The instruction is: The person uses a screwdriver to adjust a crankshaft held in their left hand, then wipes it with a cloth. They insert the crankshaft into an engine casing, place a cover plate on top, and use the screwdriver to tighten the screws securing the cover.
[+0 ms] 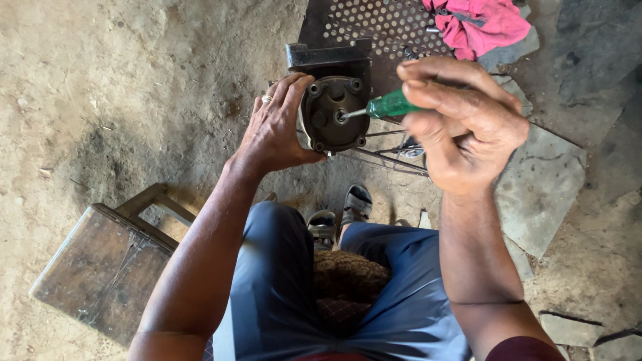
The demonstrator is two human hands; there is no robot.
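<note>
My left hand [273,130] grips the left side of a round dark metal housing [332,113] with bolts around its rim, holding it up above the ground. My right hand [461,124] is closed around a screwdriver with a green handle [391,105]. Its metal tip touches a screw near the middle of the housing's face. A ring shows on a finger of my left hand. Both forearms reach out over my knees in blue trousers.
A perforated dark metal plate [374,27] lies beyond the housing, with a pink cloth [478,23] on it. A low wooden stool [107,267] stands at lower left. Flat stone slabs [538,190] lie to the right on dirt ground. Sandalled feet [341,214] and thin metal rods [388,160] sit below.
</note>
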